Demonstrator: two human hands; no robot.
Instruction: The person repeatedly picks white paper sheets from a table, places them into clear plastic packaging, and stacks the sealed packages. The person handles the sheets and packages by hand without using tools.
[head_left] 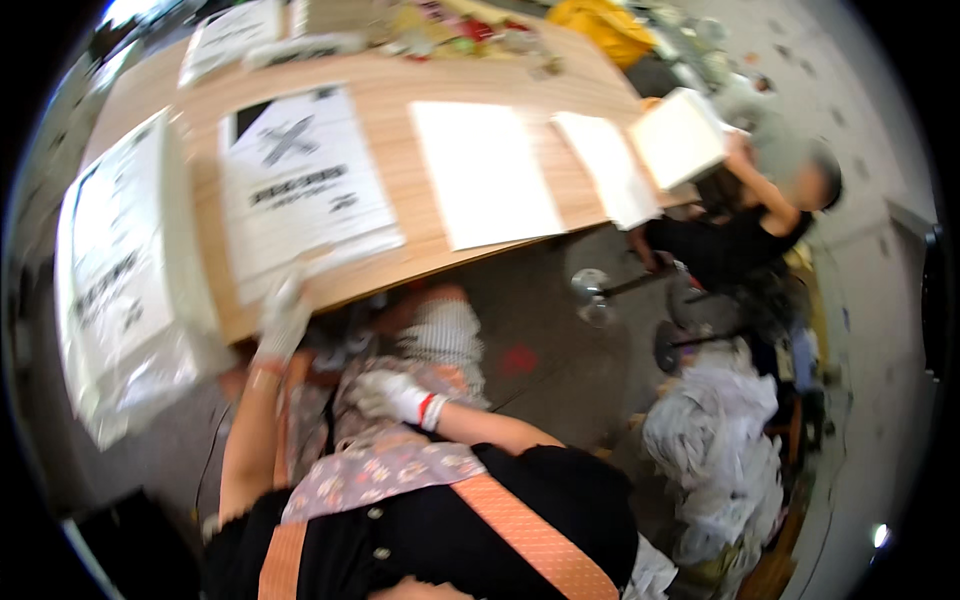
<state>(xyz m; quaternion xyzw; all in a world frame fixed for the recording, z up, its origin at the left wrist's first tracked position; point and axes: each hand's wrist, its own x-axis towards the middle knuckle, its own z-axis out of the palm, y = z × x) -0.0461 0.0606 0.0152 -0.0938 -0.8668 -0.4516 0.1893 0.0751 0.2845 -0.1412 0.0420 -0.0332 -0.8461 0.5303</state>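
My left hand (285,312), in a white glove, is at the near edge of the table. Its stretched fingers touch the lower end of a flat white packet (310,185) with black print and a clear margin. I cannot see any grip on it. Resting on my floral apron (390,465) in my lap is my right hand (392,396), also gloved in white with a red cuff band. Its fingers lie loosely and appear to hold nothing, though they are blurred. Just left of the packet stands a thick stack of printed packets in clear plastic (120,270).
Plain white sheets (487,172) and a folded white piece (605,168) lie on the wooden table (400,260). More packets (230,40) and colourful scraps (470,30) sit at the back. At right a seated co-worker (745,225) holds a white box (680,140). White plastic bags (715,440) heap on the floor.
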